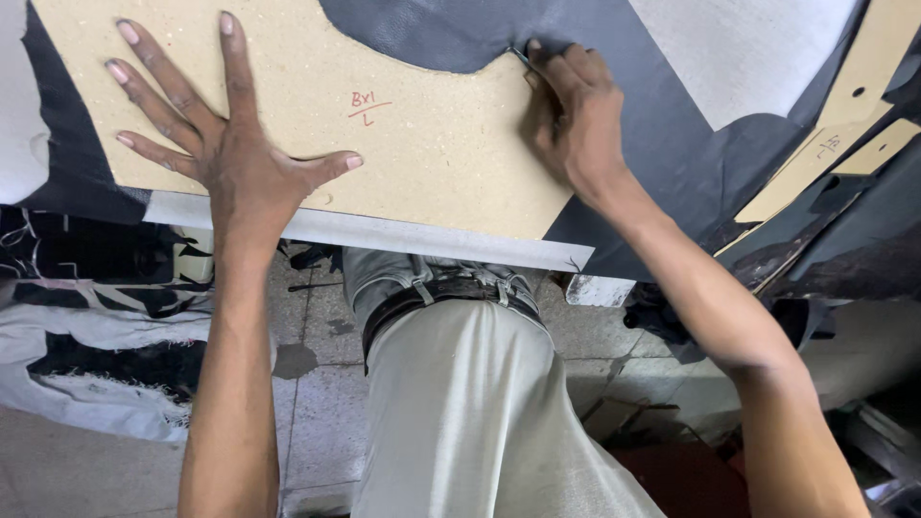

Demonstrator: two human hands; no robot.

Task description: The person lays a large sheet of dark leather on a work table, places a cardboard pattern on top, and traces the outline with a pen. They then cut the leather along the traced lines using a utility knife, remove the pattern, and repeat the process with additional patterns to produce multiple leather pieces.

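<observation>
Pressing flat on the tan fibreboard pattern (422, 144), the left hand (225, 144) lay palm down with its fingers (144, 82) spread wide apart and the thumb stretched out to the side, gripping nothing. The pattern lay on a sheet of black leather (662, 125) spread over the table (384, 235), whose pale near edge showed as a strip below the board. The board's upper edge was cut in a curve with a small step, and red handwritten marks sat near its middle. The right hand (576, 120) rested at that step, fingers bunched together and closed on a thin dark tool (519, 56), of which only a short tip showed against the leather just at the pattern's edge; its kind could not be told. Beyond the right hand a pale grey sheet (739, 53) lay on the leather toward the far right. Further right, several narrower tan pattern pieces (825, 144) lay partly overlapping, one with a small round hole, among dark leather offcuts. At the far left a white material (19, 125) touched the leather's edge. Below the table edge were the person's grey trousers (470, 422) with a dark belt (451, 293), a tiled floor (317, 403), and black-and-white scraps (86, 326) heaped to the left.
</observation>
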